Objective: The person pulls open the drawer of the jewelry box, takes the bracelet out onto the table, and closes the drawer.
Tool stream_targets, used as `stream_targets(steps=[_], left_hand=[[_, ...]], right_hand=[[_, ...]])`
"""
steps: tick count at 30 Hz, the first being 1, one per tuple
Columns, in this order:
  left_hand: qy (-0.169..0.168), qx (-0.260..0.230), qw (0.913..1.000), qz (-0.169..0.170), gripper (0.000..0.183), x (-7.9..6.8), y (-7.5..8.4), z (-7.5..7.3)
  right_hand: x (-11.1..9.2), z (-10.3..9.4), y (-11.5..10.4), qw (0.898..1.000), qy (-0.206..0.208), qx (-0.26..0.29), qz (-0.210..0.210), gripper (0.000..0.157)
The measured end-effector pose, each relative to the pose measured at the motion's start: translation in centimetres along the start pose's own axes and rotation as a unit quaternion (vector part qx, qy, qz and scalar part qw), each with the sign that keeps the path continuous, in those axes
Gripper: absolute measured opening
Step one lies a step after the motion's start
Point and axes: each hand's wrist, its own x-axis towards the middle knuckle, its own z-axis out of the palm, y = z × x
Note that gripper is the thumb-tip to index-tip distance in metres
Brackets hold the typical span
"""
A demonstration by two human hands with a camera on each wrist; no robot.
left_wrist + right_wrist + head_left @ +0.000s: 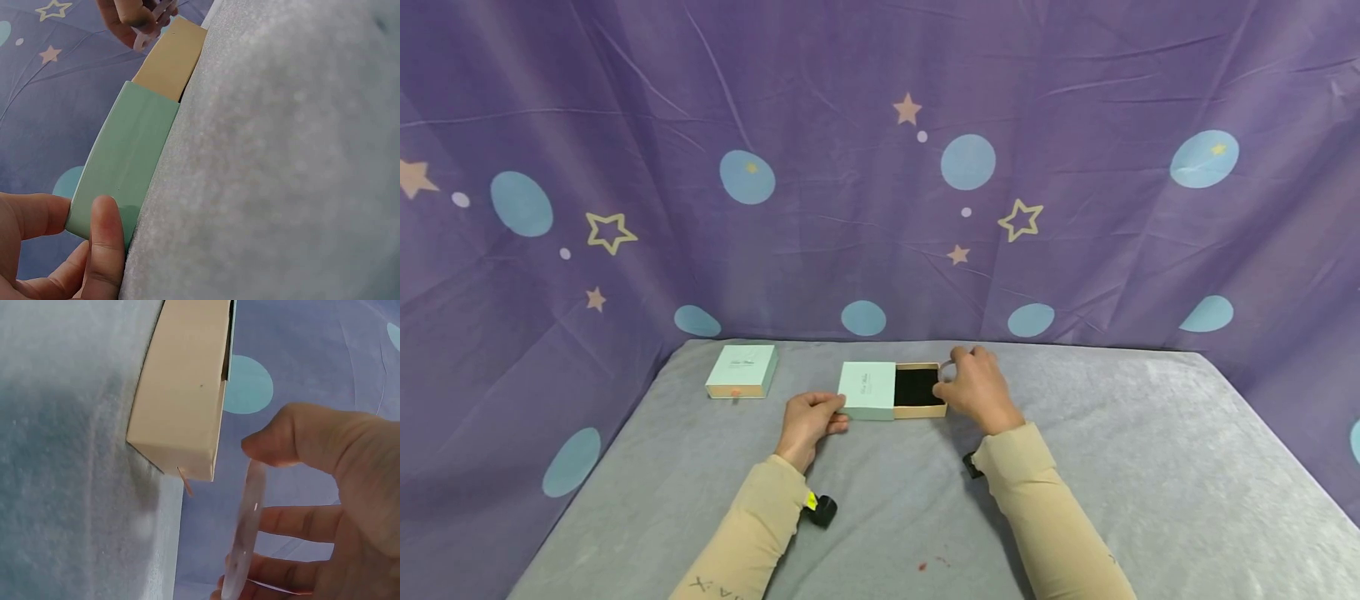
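Observation:
A mint-green sliding gift box [867, 400] lies on the cloth, its cream drawer [920, 412] pulled partway out to the right. Black padding [916, 387] lines that drawer. My left hand [805, 425] grips the left end of the green sleeve [128, 150], thumb and fingers against its corner. Just past the drawer's right end, my right hand [979, 390] holds a pale, translucent bangle [247, 531] between thumb and fingers. The bangle is off the cloth, level with the drawer's rim. A short orange ribbon tab [185, 481] sticks out from the drawer's end.
A second mint-green box [742, 369], fully slid together, stands at the back left. Grey cloth [880, 517] covers the table. Behind its far edge hangs a purple curtain [820, 250] with stars and dots. Small red marks [922, 567] show near the front.

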Motion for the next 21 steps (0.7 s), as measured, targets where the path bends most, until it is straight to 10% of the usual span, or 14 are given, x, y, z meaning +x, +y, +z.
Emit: stream_targets(steps=[21], left_hand=[[-0.003,0.000,1.0000,0.000,0.026,-0.01,0.01,0.04]], right_hand=[[0.06,-0.04,1.06,0.999,-0.015,-0.035,0.017,0.052]])
